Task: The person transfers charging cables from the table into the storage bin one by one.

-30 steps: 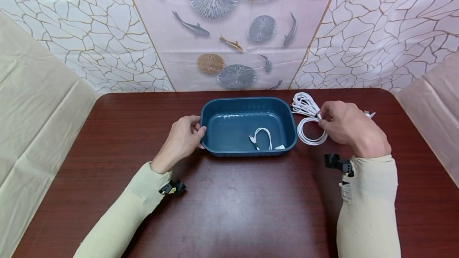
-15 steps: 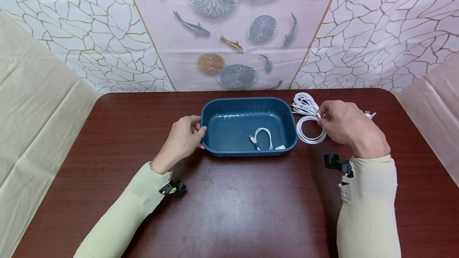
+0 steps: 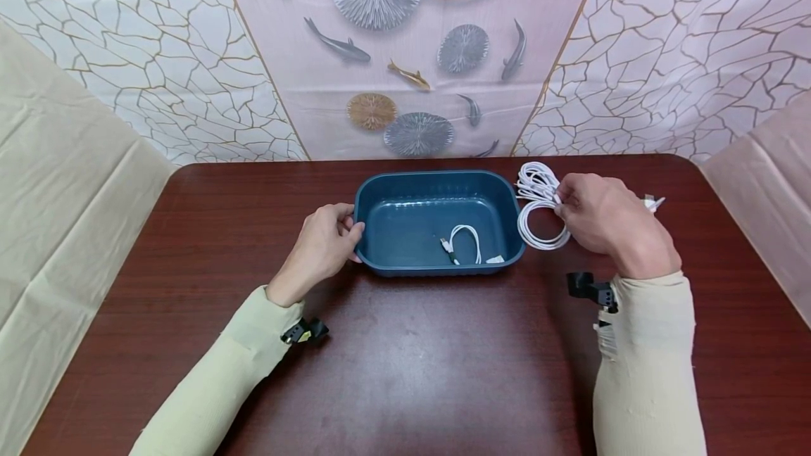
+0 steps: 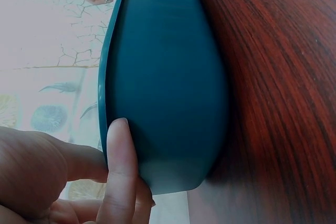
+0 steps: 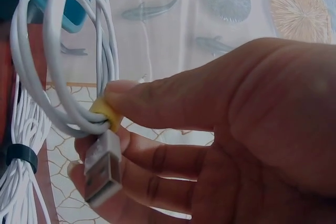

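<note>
My left hand (image 3: 319, 248) grips the left end of a dark blue rectangular tray (image 3: 405, 234), fingers on both sides of its rim. Inside the tray lies a short white cable (image 3: 478, 245) near the front right corner. To the right, my right hand (image 3: 611, 220) pinches a coiled white USB cable (image 3: 543, 245) just beside the tray's right end. In the right wrist view, thumb and fingers close on the coil's yellow tie (image 5: 106, 113), and its USB plug (image 5: 102, 179) points downward.
Behind the held coil lies a bundle of white cable (image 3: 537, 180), bound with a dark band (image 5: 22, 157). Another white plug (image 3: 651, 203) shows beyond my right hand. The brown table (image 3: 405, 364) ends at a patterned backdrop (image 3: 418, 136).
My right hand has shifted slightly left and away from me, bringing the coiled USB cable closer to the tray. My left hand and the tray have stayed still.
</note>
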`<state>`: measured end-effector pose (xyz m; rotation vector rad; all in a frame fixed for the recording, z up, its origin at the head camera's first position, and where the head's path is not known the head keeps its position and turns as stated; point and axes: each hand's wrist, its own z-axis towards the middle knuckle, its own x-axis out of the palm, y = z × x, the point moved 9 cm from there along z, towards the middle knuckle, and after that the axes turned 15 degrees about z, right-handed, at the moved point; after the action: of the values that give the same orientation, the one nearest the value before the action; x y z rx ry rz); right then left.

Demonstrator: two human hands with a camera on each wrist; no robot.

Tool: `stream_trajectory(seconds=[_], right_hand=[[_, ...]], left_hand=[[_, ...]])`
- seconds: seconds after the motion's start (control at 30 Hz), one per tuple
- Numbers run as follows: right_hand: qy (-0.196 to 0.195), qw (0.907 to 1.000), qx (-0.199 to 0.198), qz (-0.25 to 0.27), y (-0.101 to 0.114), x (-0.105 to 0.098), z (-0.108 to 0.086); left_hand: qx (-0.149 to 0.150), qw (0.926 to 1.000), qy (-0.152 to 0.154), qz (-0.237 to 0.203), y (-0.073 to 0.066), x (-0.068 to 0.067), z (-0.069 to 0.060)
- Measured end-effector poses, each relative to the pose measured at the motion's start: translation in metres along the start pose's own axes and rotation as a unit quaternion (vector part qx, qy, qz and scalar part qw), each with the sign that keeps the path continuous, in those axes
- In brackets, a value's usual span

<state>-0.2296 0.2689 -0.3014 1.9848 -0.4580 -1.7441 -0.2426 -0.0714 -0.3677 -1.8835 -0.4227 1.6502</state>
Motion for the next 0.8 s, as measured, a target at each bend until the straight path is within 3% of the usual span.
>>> stream_trajectory(seconds=[0.8], right_hand=[[-0.023,0.9993,0.026,0.015,0.0037,-0.0003,0.0022]], left_hand=[[-0.002,1.0,0.001,0.002,-0.0001,-0.0006,-0.0011]])
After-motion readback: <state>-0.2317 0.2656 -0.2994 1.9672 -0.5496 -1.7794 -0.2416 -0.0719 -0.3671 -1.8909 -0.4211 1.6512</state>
